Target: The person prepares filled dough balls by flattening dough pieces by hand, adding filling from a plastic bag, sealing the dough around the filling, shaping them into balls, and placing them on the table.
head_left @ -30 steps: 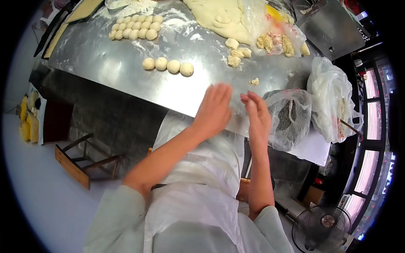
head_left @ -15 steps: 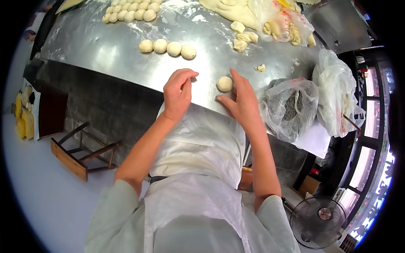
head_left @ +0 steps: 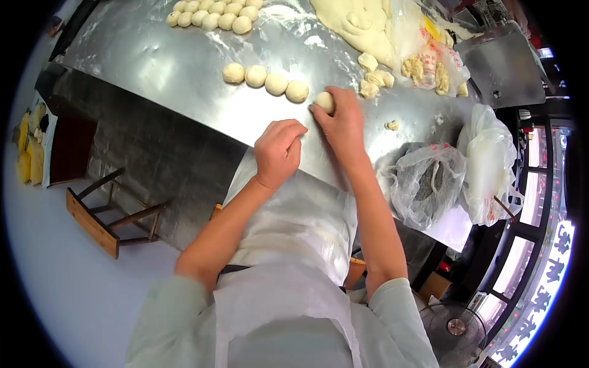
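Observation:
My right hand (head_left: 343, 122) grips a round dough ball (head_left: 324, 102) between thumb and fingers, at the right end of a short row of dough balls (head_left: 276, 83) on the metal table (head_left: 184, 92). A small gap separates the held ball from the row. Nearer the table's front edge is my left hand (head_left: 278, 149), its fingers curled; whether anything is inside them is hidden. Small dough pieces (head_left: 369, 89) lie beyond my right hand, and a tiny scrap (head_left: 391, 125) sits to its right.
Several rows of dough balls (head_left: 210, 21) and a large dough sheet (head_left: 359, 24) lie at the back. A plastic bag of dark filling (head_left: 429, 184) and a white plastic bag (head_left: 489, 162) stand at the right. A wooden stool (head_left: 92, 222) is on the floor, left.
My right hand has closed on the dough ball and moved it away from me, near the row. My left hand has shifted right. The whole view has moved slightly.

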Demonstrator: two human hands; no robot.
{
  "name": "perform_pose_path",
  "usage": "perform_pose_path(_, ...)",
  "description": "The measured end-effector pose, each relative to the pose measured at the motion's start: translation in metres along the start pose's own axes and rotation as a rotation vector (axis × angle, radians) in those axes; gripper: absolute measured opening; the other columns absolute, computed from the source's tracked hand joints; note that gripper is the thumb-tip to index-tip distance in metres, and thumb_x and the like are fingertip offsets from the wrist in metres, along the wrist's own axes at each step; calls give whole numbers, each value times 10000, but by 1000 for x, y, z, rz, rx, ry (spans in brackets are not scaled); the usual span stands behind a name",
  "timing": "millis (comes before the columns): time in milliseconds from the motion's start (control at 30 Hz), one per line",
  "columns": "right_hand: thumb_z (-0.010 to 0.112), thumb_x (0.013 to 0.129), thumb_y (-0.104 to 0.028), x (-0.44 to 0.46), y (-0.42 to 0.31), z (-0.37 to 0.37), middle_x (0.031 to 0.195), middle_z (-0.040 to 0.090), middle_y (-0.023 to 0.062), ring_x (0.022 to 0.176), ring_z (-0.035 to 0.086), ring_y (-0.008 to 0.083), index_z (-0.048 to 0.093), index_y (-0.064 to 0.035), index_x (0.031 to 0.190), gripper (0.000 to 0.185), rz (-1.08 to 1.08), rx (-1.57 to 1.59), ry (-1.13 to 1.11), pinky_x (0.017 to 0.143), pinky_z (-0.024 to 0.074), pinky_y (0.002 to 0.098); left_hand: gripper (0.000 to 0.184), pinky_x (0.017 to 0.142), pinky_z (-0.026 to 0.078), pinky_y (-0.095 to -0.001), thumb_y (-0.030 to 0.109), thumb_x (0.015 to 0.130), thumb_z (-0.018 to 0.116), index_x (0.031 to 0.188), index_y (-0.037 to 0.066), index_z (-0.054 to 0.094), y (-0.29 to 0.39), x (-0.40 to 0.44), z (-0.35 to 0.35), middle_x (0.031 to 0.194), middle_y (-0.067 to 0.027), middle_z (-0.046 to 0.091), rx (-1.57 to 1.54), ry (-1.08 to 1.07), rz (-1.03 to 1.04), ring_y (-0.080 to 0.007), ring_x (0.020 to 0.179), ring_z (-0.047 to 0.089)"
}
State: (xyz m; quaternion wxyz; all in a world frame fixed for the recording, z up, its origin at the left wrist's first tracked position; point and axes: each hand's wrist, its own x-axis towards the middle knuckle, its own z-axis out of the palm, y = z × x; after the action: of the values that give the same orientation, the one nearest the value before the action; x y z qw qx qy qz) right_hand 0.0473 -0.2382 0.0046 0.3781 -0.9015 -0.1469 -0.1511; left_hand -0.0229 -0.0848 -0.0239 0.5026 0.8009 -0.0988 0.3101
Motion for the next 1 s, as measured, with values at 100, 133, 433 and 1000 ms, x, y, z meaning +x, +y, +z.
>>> perform_pose_path(100, 842, 790, -147, 12, -14, 14, 1063, 626, 189, 916, 633, 388, 649, -23, 1193, 464, 29, 20, -48, 790, 538, 454, 232, 681, 546, -343, -152, 786, 603, 909, 10, 714, 1, 3, 0, 920, -106, 727, 3, 5, -6, -253, 787, 680)
perform_pose_path(133, 841, 799, -152, 11, -16, 11, 1066, 633, 187, 905, 639, 373, 645, -25, 1201, 466, 32, 16, -46, 783, 540, 448, 231, 679, 545, -346, -152, 785, 605, 907, 10, 716, 2, 2, 0, 918, -106, 728, 2, 7, -9, -254, 787, 680)
perform_pose_path(433, 851, 835, -209, 5, 26, -66, 1014, 658, 204, 837, 660, 267, 554, 2, 1215, 526, 484, -43, 90, 738, 535, 413, 219, 649, 545, -351, -107, 750, 631, 888, 36, 724, 0, -3, 7, 924, -84, 724, 79, 31, 41, -267, 774, 681)
perform_pose_path(1000, 788, 840, -72, -45, -5, -67, 1070, 640, 148, 889, 629, 313, 536, -20, 1211, 451, 482, 111, 155, 819, 516, 429, 240, 802, 547, -316, -49, 937, 601, 1163, 1, 662, 24, -1, 16, 1067, -110, 704, -326, -177, -400, -207, 901, 677)
